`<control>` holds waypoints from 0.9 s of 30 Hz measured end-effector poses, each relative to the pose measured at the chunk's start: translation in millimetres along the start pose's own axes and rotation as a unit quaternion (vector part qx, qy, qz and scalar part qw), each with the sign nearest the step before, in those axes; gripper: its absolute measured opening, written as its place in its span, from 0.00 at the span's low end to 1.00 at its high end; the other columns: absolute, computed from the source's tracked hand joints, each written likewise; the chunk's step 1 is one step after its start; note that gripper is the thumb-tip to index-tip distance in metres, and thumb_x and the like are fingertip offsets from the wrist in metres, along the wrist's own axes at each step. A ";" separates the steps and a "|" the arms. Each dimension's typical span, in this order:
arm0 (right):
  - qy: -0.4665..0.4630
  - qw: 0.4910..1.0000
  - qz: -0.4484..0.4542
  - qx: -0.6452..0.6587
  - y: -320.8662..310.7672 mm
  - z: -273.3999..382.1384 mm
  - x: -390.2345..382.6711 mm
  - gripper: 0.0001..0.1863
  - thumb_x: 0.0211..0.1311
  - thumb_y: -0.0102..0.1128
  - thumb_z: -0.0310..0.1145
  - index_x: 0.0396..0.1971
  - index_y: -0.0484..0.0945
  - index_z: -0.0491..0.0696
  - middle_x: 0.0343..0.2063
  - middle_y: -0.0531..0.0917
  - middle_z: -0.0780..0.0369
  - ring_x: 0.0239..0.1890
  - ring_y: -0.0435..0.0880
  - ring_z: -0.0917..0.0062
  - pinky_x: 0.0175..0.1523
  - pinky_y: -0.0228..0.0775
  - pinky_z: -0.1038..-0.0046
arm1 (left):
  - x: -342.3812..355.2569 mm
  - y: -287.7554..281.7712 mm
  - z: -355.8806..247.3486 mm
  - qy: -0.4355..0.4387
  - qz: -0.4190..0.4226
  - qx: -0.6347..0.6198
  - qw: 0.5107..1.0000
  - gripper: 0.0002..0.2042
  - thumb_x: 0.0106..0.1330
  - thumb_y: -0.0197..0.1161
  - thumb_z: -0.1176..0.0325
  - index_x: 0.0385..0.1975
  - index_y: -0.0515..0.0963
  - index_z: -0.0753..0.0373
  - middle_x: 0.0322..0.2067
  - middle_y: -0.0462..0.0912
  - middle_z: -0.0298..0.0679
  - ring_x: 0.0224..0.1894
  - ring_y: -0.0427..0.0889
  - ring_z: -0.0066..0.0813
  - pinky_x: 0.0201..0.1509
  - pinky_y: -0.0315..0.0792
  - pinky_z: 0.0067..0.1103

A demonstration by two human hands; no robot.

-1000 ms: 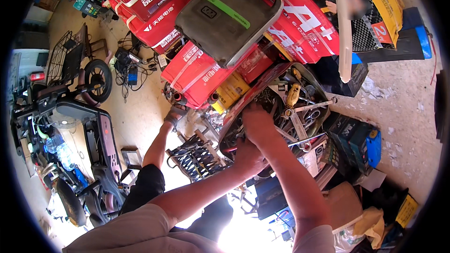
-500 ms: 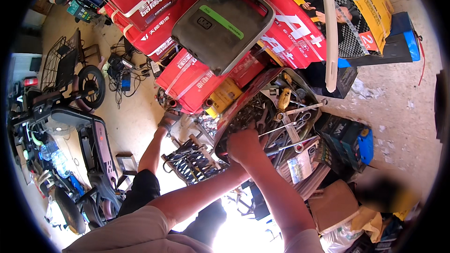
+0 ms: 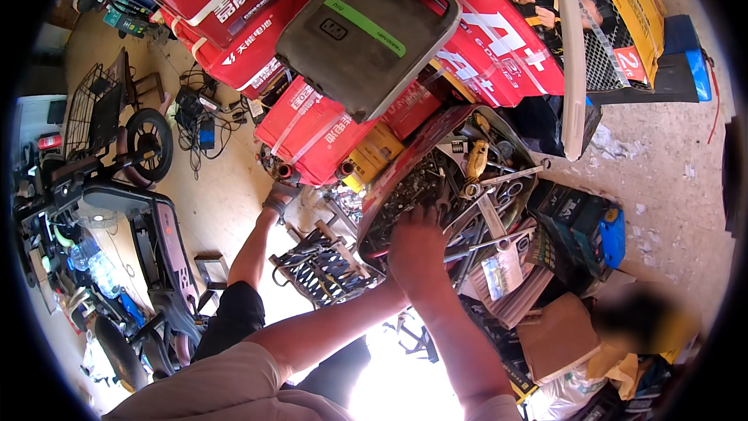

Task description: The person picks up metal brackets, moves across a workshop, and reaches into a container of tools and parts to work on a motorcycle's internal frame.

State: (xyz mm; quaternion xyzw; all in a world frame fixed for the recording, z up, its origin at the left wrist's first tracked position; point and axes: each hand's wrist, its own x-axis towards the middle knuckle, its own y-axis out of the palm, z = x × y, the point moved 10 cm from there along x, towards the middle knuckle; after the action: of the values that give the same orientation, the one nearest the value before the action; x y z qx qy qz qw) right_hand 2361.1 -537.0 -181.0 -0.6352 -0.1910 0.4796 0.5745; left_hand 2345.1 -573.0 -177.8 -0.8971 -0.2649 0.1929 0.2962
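My right hand point(image 3: 417, 245) reaches into a crowded tool tray point(image 3: 368, 230), its fingers apart and slightly bent over small dark metal parts point(image 3: 414, 187), with no object visible in them. My left hand is mostly hidden beneath it, at the end of my left forearm point(image 3: 335, 320), so its fingers cannot be made out. The tray also holds open-ended wrenches point(image 3: 491, 214), a yellow-handled tool point(image 3: 475, 162) and other loose metal tools.
Red boxes point(image 3: 308, 129) and a grey-lidded case point(image 3: 354, 39) stand above the tray. A dark battery box point(image 3: 569, 218) and cardboard point(image 3: 553, 335) lie right. A scooter point(image 3: 148, 249), cables point(image 3: 202, 121) and a metal rack point(image 3: 315, 257) stand left.
My right hand has moved down within the tray from where it was a second ago, and now covers my left hand, which was partly visible then.
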 end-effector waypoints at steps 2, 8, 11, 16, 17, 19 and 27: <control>0.024 0.999 -0.014 -0.035 -7.1 -1.7 -7.9 0.13 0.58 0.60 0.30 0.41 0.84 0.41 0.51 0.82 0.50 0.54 0.83 0.54 0.63 0.73 0.43 | 3.0 3.4 -2.7 0.014 0.002 -0.013 1.000 0.22 0.73 0.66 0.58 0.62 0.77 0.59 0.55 0.80 0.42 0.57 0.77 0.46 0.60 0.68 0.43; -0.005 0.998 0.013 0.060 -24.2 15.4 5.6 0.23 0.55 0.62 0.28 0.52 0.80 0.38 0.63 0.76 0.44 0.69 0.76 0.49 0.68 0.71 0.47 | 3.3 -15.6 11.5 0.013 -0.044 -0.027 0.999 0.21 0.74 0.66 0.59 0.63 0.77 0.59 0.55 0.80 0.42 0.57 0.77 0.46 0.61 0.68 0.42; -0.031 0.996 -0.085 0.016 -2.0 1.1 35.4 0.28 0.56 0.62 0.30 0.59 0.77 0.37 0.69 0.71 0.40 0.73 0.72 0.49 0.70 0.68 0.45 | -1.6 -7.5 4.0 0.043 -0.065 -0.049 0.996 0.21 0.74 0.65 0.60 0.63 0.76 0.60 0.55 0.79 0.43 0.57 0.77 0.46 0.61 0.68 0.42; 0.019 0.983 -0.082 -0.165 3.2 -16.2 78.3 0.27 0.57 0.62 0.30 0.58 0.80 0.39 0.67 0.73 0.42 0.72 0.73 0.51 0.71 0.67 0.49 | 3.9 -9.4 4.4 0.015 -0.071 -0.129 0.989 0.20 0.77 0.62 0.60 0.64 0.75 0.60 0.56 0.79 0.45 0.57 0.76 0.47 0.63 0.67 0.42; 0.014 0.989 0.042 -0.141 23.8 -24.0 79.1 0.26 0.58 0.62 0.30 0.59 0.81 0.41 0.66 0.74 0.43 0.72 0.72 0.51 0.70 0.67 0.52 | 6.4 -7.0 0.4 -0.005 -0.038 -0.165 0.986 0.19 0.79 0.60 0.60 0.64 0.75 0.60 0.56 0.78 0.46 0.58 0.75 0.48 0.65 0.66 0.43; -0.045 0.955 0.279 -0.087 26.3 8.7 67.5 0.26 0.59 0.62 0.31 0.60 0.83 0.45 0.64 0.77 0.45 0.72 0.71 0.51 0.69 0.68 0.58 | 4.3 -11.0 10.5 -0.045 0.002 -0.174 0.984 0.21 0.77 0.63 0.58 0.65 0.75 0.61 0.56 0.78 0.48 0.58 0.75 0.48 0.64 0.67 0.42; 0.096 0.956 -0.255 -0.108 -73.9 -96.2 101.0 0.34 0.63 0.68 0.36 0.68 0.71 0.40 0.66 0.75 0.47 0.69 0.74 0.53 0.73 0.65 0.52 | 4.7 -3.4 -4.7 0.037 0.022 0.065 0.997 0.40 0.60 0.76 0.52 0.73 0.68 0.56 0.66 0.73 0.50 0.61 0.77 0.50 0.57 0.70 0.45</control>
State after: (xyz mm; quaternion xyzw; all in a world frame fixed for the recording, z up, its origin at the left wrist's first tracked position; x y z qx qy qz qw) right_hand 2510.8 -489.7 -164.5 -0.6669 -0.3413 0.2304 0.6210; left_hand 2349.9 -569.9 -173.0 -0.8883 -0.2204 0.1826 0.3591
